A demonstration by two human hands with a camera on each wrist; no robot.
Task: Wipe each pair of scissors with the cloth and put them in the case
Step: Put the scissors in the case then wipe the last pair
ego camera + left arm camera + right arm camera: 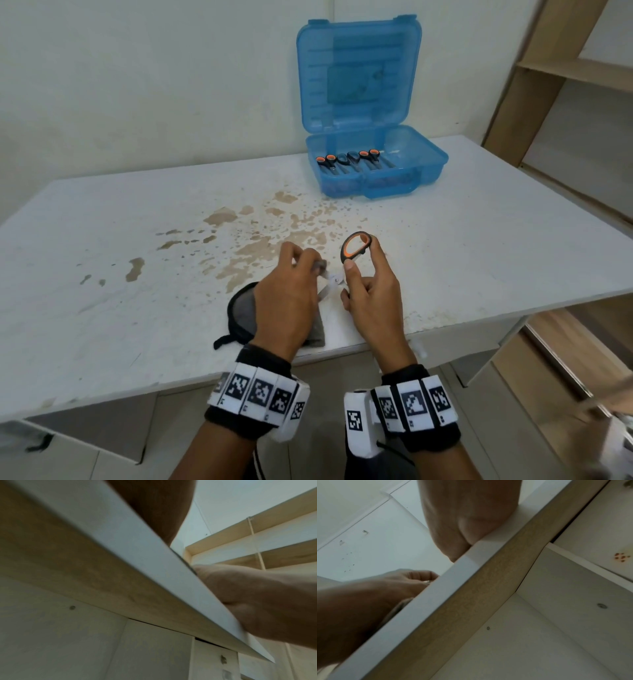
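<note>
A pair of scissors (365, 244) with a black and orange handle is held over the table's front edge. My right hand (356, 274) grips it by the handle, one loop standing up above the fingers. My left hand (305, 262) pinches a grey cloth (317, 330) round the blade, and the rest of the cloth hangs down to the table under the wrist. The blue case (428, 161) stands open at the back, with three pairs of scissors (349, 161) lying side by side in it. Both wrist views look up from below the table edge, and the fingertips are hidden there.
A dark mesh pouch (239, 313) lies left of the cloth at the front edge. Brown stains (253, 240) spread over the middle of the white table (120, 274). Wooden shelving (565, 68) stands on the right.
</note>
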